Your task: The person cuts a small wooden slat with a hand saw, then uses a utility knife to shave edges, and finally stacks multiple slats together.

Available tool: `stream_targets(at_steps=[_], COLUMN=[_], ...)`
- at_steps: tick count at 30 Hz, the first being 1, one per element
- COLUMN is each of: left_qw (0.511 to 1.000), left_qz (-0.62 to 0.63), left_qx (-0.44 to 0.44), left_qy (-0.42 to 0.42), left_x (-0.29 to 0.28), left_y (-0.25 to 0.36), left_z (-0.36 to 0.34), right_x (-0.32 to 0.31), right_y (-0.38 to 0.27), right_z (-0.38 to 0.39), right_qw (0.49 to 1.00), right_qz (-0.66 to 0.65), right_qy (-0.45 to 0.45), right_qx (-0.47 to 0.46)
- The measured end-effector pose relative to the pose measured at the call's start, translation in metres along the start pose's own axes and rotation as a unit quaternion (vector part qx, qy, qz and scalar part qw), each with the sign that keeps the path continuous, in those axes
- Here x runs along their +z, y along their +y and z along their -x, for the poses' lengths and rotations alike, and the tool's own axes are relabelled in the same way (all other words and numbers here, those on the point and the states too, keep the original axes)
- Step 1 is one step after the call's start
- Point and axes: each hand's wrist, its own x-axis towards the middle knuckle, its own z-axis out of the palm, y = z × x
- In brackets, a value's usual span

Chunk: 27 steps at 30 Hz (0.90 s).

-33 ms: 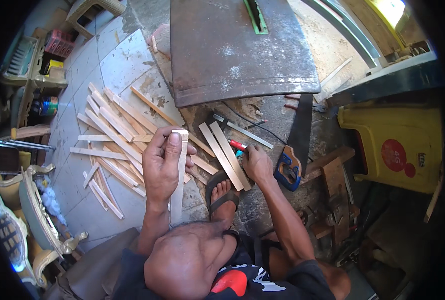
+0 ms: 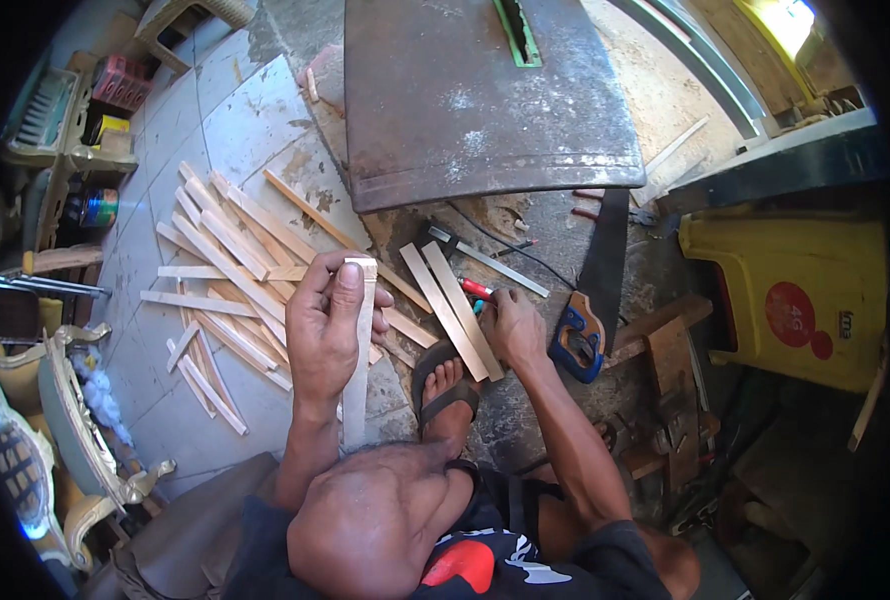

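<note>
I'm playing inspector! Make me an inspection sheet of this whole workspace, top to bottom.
Surface: tiled floor at left, stained in places.
Things at hand: one held wooden strip; a pair of wooden strips, side by side.
Clutter: pile of wooden strips, handsaw, try square.
Hands: left hand grips its strip; right hand is at a red object, grip unclear.
Cables: black cable reaching toward the handsaw.
Surroundings: slotted metal tabletop ahead, yellow plastic stool at right.

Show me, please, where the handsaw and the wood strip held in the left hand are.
Handsaw [image 2: 605,258], head view: on its dark blade.
Wood strip [image 2: 357,390], head view: on its pale lower length, below the grip.
</note>
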Motion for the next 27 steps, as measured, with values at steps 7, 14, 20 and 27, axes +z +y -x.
stream_targets(at_steps=[7, 14, 20, 27], left_qw=[0.999, 0.997, 0.992, 0.99], left_qz=[-0.012, -0.003, 0.007, -0.004], left_qx=[0.011, 0.015, 0.049, 0.049], left_qy=[0.043, 0.074, 0.117, 0.134], left_x=[-0.012, -0.026, -0.053, -0.061], left_y=[-0.004, 0.002, 0.0, -0.005], left_z=[-0.002, 0.0, -0.005, -0.007], right_x=[0.017, -0.032, -0.048, -0.067], right_y=[-0.037, -0.015, 0.029, 0.044], right_z=[0.025, 0.0, -0.003, -0.001], right_qw=[0.995, 0.991, 0.996, 0.933], right_qz=[0.057, 0.022, 0.047, 0.149], right_qy=[0.012, 0.1, 0.036, 0.308], right_qx=[-0.083, -0.088, -0.067, 0.112])
